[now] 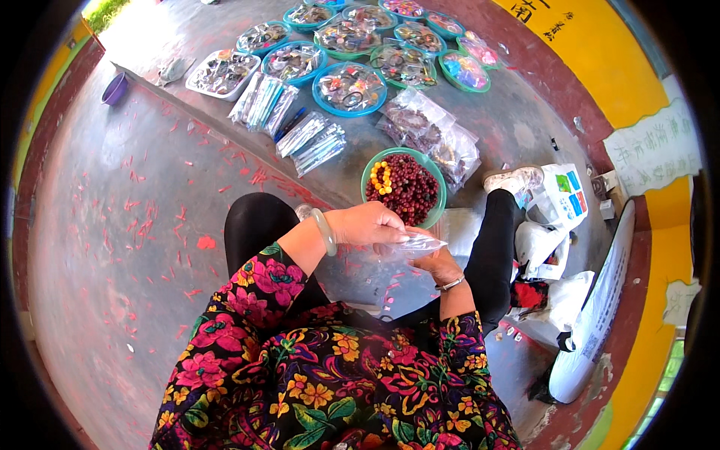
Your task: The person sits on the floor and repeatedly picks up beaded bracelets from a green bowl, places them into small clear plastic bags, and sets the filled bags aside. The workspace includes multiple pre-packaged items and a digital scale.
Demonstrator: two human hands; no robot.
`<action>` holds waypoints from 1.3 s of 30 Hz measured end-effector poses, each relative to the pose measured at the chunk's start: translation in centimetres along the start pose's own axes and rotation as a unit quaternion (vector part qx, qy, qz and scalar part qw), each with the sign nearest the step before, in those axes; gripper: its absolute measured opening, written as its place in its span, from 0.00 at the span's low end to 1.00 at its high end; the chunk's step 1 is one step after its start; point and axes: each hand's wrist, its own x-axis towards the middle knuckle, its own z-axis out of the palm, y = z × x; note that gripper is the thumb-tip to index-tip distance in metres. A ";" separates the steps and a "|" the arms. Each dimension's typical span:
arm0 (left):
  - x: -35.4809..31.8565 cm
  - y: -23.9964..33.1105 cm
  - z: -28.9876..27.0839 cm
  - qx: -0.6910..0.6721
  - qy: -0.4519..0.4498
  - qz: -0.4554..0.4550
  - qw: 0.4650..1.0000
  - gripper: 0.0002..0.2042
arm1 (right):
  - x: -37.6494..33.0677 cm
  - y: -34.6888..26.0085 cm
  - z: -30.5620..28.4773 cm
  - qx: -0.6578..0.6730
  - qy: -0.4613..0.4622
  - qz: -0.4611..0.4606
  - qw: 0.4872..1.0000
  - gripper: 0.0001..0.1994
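My left hand, with a pale green bangle at the wrist, and my right hand, with a thin metal bracelet, meet in front of me. Both are closed on a small clear plastic bag held between them. Just beyond the hands a green bowl sits on the ground, full of dark red beads with a yellow bead bracelet lying on top. My knees in black trousers flank the hands.
Several blue and green trays of bracelets lie on the concrete further out, with clear packets and bundles of slim packs. A purple bowl is far left. White bags and a shoe are at right.
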 end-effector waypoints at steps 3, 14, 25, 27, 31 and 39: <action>0.0 -0.4 -0.6 -0.119 0.018 0.014 0.993 0.11 | 0.2 1.1 -0.3 0.011 -0.035 -0.005 0.999 0.23; 0.8 -1.7 -0.7 -0.378 0.250 -0.080 0.888 0.22 | -0.4 -0.8 1.1 0.211 0.057 -0.015 0.976 0.11; 2.0 -4.2 1.6 -0.262 0.155 -0.128 0.944 0.04 | -0.3 -1.7 -0.5 0.200 0.103 0.035 0.974 0.09; 2.2 -4.8 1.7 -0.257 0.194 -0.140 0.936 0.05 | -0.1 -2.0 -0.9 0.190 0.115 0.047 0.974 0.09; 2.8 -6.2 1.8 -0.205 0.281 -0.142 0.927 0.08 | 1.8 -2.8 -3.6 0.161 0.152 0.040 0.974 0.08; 2.8 -5.6 1.9 -0.066 0.221 -0.112 0.967 0.10 | 9.6 -7.7 -9.4 0.137 0.205 -0.056 0.968 0.07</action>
